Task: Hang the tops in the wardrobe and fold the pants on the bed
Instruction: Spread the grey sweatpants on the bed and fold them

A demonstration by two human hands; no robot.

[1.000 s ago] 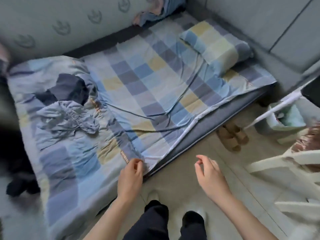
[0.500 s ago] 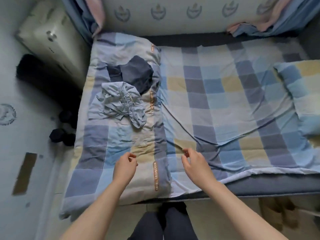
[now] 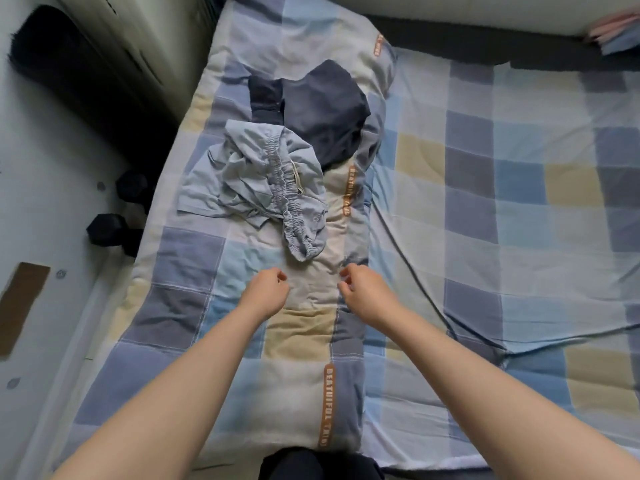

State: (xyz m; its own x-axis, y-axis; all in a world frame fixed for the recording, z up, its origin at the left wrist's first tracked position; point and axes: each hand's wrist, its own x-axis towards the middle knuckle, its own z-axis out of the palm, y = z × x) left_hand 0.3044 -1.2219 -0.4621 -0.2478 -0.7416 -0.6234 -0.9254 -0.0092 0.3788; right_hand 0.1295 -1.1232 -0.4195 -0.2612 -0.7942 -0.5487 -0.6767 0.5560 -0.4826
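Crumpled light blue pants [image 3: 256, 181] with an elastic waistband lie on the folded checked quilt [image 3: 194, 265] at the left of the bed. A dark navy garment [image 3: 322, 109] lies just behind them, partly under them. My left hand [image 3: 268, 291] hovers over the quilt a little in front of the pants, fingers curled with nothing in them. My right hand [image 3: 360, 289] is level with it to the right, fingers also curled and holding nothing. Neither hand touches the pants.
The checked bed sheet [image 3: 519, 202] spreads to the right. A white cabinet [image 3: 138, 39] stands at the bed's far left corner. Black dumbbells [image 3: 110, 230] and a dark mat [image 3: 52, 57] lie on the floor at left. Pink and blue cloth [image 3: 616, 32] sits far right.
My view has swung left from the bed's edge and moved in over the quilt. Both hands have reached forward, ending just short of the light blue pants.
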